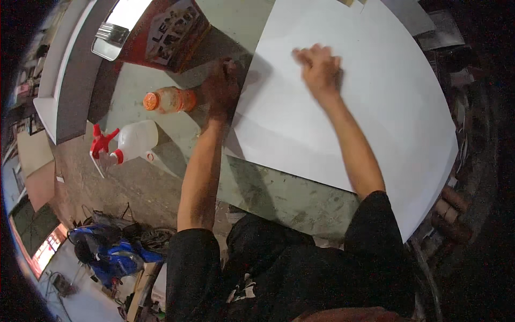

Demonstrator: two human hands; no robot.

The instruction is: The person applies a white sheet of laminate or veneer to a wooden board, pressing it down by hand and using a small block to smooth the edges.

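Note:
A large white sheet lies over the right part of the greenish table in front of me. Above its middle is my right hand, blurred by motion. Its fingers look bent, and I cannot make out anything in them. My left hand sits in shadow at the sheet's left edge, its fingers too dark to read. Just left of it is a small bottle with an orange cap and orange label. Nearer the table's left edge stands a whitish spray bottle with a red trigger head.
A dark red container with pale lettering stands beyond my left hand. Beside it is a shiny metal piece. The greenish tabletop shows along the near side. A blue motorbike is on the floor at lower left.

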